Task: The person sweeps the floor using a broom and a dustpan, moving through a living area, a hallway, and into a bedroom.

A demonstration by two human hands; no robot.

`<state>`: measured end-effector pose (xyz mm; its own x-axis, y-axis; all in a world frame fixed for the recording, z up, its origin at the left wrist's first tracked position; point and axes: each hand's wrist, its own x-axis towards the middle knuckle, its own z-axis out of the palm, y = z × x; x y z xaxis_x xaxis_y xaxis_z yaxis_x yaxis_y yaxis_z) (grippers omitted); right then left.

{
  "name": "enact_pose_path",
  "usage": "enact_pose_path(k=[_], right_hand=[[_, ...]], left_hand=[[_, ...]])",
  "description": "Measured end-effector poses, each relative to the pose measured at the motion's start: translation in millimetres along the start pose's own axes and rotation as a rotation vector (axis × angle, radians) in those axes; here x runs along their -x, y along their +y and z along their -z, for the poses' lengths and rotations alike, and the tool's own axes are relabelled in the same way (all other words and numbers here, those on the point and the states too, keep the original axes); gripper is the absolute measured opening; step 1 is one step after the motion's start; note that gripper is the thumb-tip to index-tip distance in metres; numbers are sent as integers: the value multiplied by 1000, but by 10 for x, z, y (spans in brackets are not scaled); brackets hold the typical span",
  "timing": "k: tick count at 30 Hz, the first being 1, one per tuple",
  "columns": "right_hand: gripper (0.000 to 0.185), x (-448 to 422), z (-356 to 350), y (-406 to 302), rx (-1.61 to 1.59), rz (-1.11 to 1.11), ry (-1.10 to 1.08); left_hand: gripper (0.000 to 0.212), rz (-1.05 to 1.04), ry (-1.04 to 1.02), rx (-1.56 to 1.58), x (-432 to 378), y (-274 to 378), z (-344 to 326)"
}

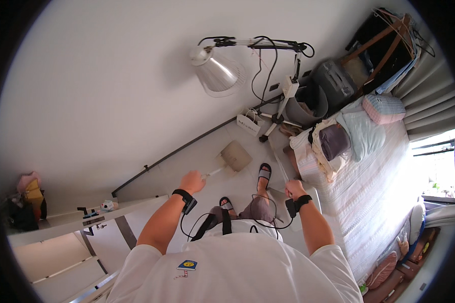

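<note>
My left hand is closed around the upper end of a pale handle. That handle leads to a beige long-handled dustpan with a toothed edge, low over the tiled floor in front of me. My right hand grips a thin whitish pole, which runs down and away beside the bed towards the lamp's base. The pole's far end is hard to make out, so I cannot tell what it carries. Both wrists wear black straps with small devices and cables.
A floor lamp on a wheeled stand leans over from the wall. A white paper bag and a grey bin stand by its base. At right is a bed with folded bedding. A white door with a handle is at left.
</note>
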<state>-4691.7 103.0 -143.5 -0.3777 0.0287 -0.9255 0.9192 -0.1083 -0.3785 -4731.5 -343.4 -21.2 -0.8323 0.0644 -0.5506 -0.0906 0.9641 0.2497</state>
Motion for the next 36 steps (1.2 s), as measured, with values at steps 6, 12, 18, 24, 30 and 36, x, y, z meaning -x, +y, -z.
enact_pose_path(k=[6,12,18,24,30,36], right_hand=[[5,-412,51,-179,982,337,101],[10,-279,-249,-1205,1601,696,-136],[28,-648,-42,-871,826,209,-84],[24,27,306,-902,782,295,-121],[26,231,379,-1522,706,170,-111],[23,-637,-88,-1617,816,620,-252]], left_hand=[[28,-47,-76,-131,-740,899,216],[28,102,-200,-213,-1173,1375,280],[25,105,-225,-237,-1614,1731,150],[24,176,-231,-167,-1575,1675,95],[25,120,-157,-108,-1515,1466,123],[28,247,-154,-12,-1565,1404,119]])
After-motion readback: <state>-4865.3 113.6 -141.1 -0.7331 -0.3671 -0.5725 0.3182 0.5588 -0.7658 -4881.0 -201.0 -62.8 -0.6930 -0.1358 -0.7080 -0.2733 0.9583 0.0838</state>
